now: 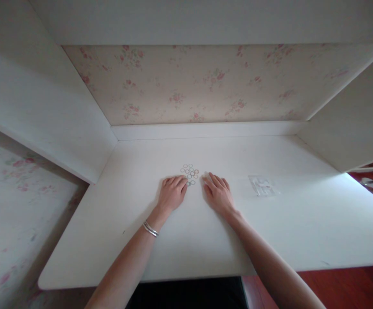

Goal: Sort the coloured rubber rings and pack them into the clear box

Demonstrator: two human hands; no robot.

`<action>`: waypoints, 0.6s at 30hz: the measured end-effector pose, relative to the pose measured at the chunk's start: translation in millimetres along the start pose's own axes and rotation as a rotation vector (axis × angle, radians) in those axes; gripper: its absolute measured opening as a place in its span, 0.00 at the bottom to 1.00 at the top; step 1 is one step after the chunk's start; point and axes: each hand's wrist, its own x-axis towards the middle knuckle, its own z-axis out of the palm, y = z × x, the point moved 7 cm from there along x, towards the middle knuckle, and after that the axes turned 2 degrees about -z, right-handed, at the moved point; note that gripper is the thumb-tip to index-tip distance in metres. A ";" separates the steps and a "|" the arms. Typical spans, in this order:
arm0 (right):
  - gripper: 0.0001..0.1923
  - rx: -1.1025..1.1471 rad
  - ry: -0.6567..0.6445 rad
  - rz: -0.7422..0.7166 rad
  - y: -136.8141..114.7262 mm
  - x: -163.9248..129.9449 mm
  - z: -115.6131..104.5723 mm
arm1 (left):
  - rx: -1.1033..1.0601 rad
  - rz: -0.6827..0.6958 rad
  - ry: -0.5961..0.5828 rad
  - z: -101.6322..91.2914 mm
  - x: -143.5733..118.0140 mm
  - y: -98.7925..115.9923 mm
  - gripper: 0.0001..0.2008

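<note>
A person's two hands rest palm-down on a white desk (183, 249). Between them lies a cluster of small thin rings (191, 173). The left hand (173, 192) sits just beside the rings, as does the right hand (218, 192); whether the loosely bent fingers grip anything is unclear. Clear plastic (263, 186) lies farther right.

Legible texts, labels, brands, numbers, signs: none. Clear plastic packet (263, 186), on right part of white desk (186, 249): pale marks, print or glare cannot be told. Small rings (191, 173), desk centre: any marking too small to read. Wallpaper (218, 81), behind desk: floral pattern, without readable lettering.
</note>
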 end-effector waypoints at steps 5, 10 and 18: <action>0.20 0.045 0.030 -0.025 -4.0 0.2 -3.2 | -0.016 -0.015 0.003 3.2 -0.5 -3.8 0.16; 0.19 0.050 0.037 -0.019 -2.8 -0.4 -0.2 | -0.020 0.000 -0.005 8.2 -1.2 -5.3 0.14; 0.18 0.093 0.071 0.018 2.6 -1.6 0.7 | -0.033 0.002 -0.014 9.8 -0.9 -5.6 0.14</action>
